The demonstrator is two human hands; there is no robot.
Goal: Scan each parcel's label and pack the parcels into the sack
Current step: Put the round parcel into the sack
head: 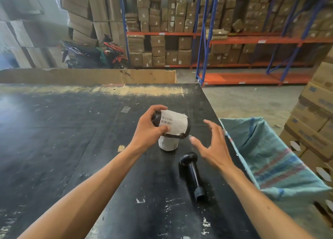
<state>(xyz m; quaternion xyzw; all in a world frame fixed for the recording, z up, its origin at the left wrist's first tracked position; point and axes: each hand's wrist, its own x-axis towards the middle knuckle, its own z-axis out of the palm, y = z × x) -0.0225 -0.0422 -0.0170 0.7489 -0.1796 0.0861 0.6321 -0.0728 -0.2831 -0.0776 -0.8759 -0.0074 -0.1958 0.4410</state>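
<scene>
Am watching left hand (147, 129) gripping dark parcel (171, 124), label (173, 123) facing up, just above second wrapped parcel (167, 144) on table (72, 130). Right hand (212, 145) hovering spread, holding nothing; scanner (191, 174) lying just below it, sack (273, 157) gaping to its right. Am judging two parcels remaining, scan pending. Sack contents hidden; barcode digits unreadable.

On the table (54, 130), the left hand (148, 129) holds a parcel (173, 124) above a second parcel (168, 144), with the scanner (191, 174) lying nearer, the right hand (212, 147) to the right and the sack (273, 157) hanging off the table's right edge.
</scene>
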